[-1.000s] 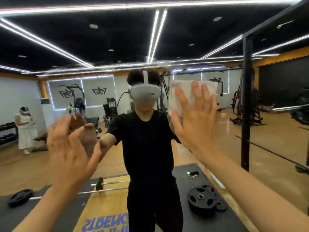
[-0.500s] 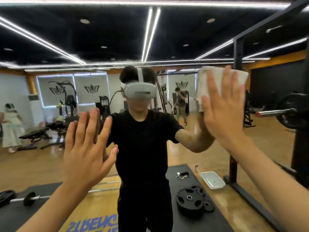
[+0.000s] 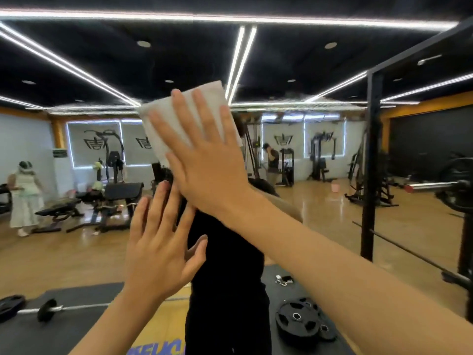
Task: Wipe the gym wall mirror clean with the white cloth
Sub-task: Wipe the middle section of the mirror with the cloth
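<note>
Cloth: white rectangular fabric cloth (image 3: 184, 119), spread flat on the glass, upper centre of view, tilted slightly; its top and left edges show past the fingers.
Right hand: right hand (image 3: 204, 165), fingers straight and spread, palm pressing the cloth against the glass; nothing is gripped.
Left hand: left hand (image 3: 158, 242), below and left of the right, fingers straight and fanned, palm toward the glass, holding nothing; contact with the glass cannot be told.
Mirror: large gym wall mirror (image 3: 320, 226), reflecting a wooden floor, black ceiling and white strip lights.
Reflected wearer: torso in a black T-shirt (image 3: 225, 278), head hidden behind the hands.
Floor items: stacked black round weight plates (image 3: 298, 320) on a black mat, lower right; chrome barbell with small black plates (image 3: 46, 310), lower left.
Frame: black steel rack upright (image 3: 371, 162), right side.
</note>
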A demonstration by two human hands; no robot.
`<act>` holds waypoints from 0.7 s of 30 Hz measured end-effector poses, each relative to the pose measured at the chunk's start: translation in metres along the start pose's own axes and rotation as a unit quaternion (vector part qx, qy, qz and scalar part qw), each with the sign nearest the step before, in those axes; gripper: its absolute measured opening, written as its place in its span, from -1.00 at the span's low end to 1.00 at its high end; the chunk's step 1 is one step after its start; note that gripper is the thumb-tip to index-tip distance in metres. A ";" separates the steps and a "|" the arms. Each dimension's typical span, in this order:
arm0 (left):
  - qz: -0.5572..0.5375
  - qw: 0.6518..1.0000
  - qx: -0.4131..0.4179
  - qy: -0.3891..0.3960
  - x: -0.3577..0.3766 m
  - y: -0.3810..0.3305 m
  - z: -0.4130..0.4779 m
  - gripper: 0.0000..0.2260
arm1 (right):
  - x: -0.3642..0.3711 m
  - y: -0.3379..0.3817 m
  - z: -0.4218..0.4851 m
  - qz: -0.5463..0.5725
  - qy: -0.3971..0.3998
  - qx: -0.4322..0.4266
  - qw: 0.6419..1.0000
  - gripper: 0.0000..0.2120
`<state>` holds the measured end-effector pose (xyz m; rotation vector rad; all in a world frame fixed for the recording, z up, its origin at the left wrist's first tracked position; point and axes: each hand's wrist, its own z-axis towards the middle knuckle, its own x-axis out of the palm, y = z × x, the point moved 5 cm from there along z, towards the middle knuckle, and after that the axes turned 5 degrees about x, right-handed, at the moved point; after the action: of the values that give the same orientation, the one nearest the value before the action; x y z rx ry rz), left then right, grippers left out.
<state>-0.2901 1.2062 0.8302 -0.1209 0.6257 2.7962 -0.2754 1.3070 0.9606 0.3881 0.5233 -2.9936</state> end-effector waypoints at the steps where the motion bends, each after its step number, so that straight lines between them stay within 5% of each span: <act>1: 0.006 1.000 0.003 0.001 -0.001 0.000 0.000 -0.34 | -0.002 -0.014 -0.005 -0.001 -0.001 -0.021 1.000 -0.44; 4: 0.018 1.000 0.008 -0.007 -0.002 -0.002 0.000 -0.33 | -0.010 -0.090 -0.033 -0.015 -0.005 0.001 1.000 -0.44; 12: 0.011 1.000 -0.012 -0.012 0.000 -0.008 0.002 -0.33 | -0.042 -0.295 -0.137 -0.030 0.022 0.246 0.968 -0.43; 16: 0.018 1.000 -0.018 -0.011 0.001 -0.008 0.000 -0.34 | -0.033 -0.262 -0.125 -0.001 -0.020 0.356 0.934 -0.40; 21: 0.015 1.000 -0.012 0.005 0.003 -0.007 -0.001 -0.32 | -0.008 -0.095 -0.060 0.044 -0.037 0.222 0.973 -0.41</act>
<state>-0.2907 1.2123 0.8265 -0.1317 0.6004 2.8337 -0.2645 1.4168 0.9388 0.3135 -0.1739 -3.0030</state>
